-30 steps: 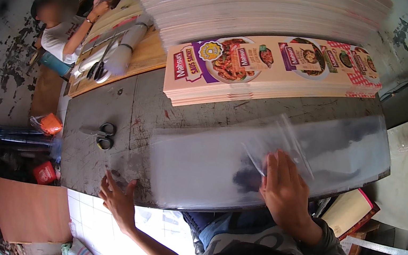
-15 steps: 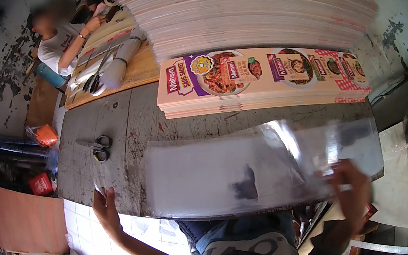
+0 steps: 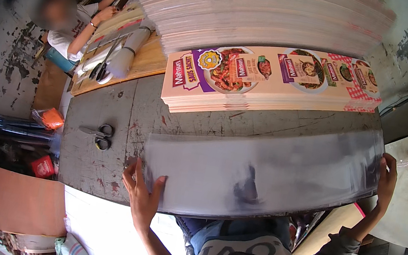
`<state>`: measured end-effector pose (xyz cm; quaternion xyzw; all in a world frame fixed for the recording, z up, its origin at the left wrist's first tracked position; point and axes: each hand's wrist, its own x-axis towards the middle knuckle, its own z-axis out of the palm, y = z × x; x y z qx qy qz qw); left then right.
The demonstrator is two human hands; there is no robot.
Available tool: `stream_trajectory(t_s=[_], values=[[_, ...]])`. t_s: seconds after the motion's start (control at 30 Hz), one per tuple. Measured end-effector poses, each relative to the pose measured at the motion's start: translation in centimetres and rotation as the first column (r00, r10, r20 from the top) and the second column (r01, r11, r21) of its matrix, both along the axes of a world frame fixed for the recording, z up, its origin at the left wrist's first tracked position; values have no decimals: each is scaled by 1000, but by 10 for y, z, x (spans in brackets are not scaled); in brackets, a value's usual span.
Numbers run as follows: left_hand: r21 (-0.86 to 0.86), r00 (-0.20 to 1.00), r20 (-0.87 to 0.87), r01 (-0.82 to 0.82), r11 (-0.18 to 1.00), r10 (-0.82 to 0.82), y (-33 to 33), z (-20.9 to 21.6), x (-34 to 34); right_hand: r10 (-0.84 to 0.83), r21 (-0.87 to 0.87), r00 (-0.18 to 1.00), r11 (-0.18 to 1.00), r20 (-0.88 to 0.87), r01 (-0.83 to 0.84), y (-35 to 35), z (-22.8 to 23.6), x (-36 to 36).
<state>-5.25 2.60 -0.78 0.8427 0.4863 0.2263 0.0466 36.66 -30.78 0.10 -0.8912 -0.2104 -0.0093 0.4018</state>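
A stack of long clear plastic sleeves (image 3: 294, 167) lies flat across the front of the grey table, with a dark reflection in its middle. At its left end is my left hand (image 3: 143, 193), thumb and fingers spread, the thumb by the sleeves' near left corner. My right hand (image 3: 387, 180) rests against the short right end, its fingers stretched along that edge. Neither hand grips anything I can see. Behind the sleeves sits a pile of printed cardboard sheets (image 3: 271, 79), peach coloured with food pictures.
Black-handled scissors (image 3: 101, 134) lie on the worn table (image 3: 94, 168) at the left. A tall stack of wrapped sheets (image 3: 265, 19) rises at the back. Rolled plastic and another pair of scissors (image 3: 102, 64) lie on a wooden board (image 3: 146, 55). Two people work at the far left.
My left hand has moved rightward and up to the sleeves' left end. My right hand has moved out to their right end. The lifted, creased film at the right now lies flat.
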Motion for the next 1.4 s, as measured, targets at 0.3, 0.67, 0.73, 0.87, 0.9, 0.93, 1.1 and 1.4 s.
stream_trajectory(t_s=[0.3,0.67,0.73,0.87,0.9,0.93,1.1,1.4], values=[[-370,980,201,89,925,-14,12,20,-17,-311,-95,950,945,26,312,16,-5,9],[-253,996,88,20,967,2,7,14,-10,-288,-463,956,840,59,282,36,15,-13],[-268,990,132,-8,963,45,8,13,-8,-244,-406,965,875,100,264,35,22,-14],[-303,977,204,-5,953,70,9,4,-2,-204,-423,975,879,88,222,30,29,9],[-359,969,236,23,933,67,9,8,1,-174,-393,972,892,161,225,34,32,8],[-412,959,276,54,910,68,9,11,4,-182,-386,982,904,43,185,22,23,28],[-370,934,355,185,910,-45,15,20,1,38,-375,999,926,5,-33,9,19,46],[-366,920,391,183,912,-28,24,14,4,-17,-231,994,973,-108,-8,8,26,36]])
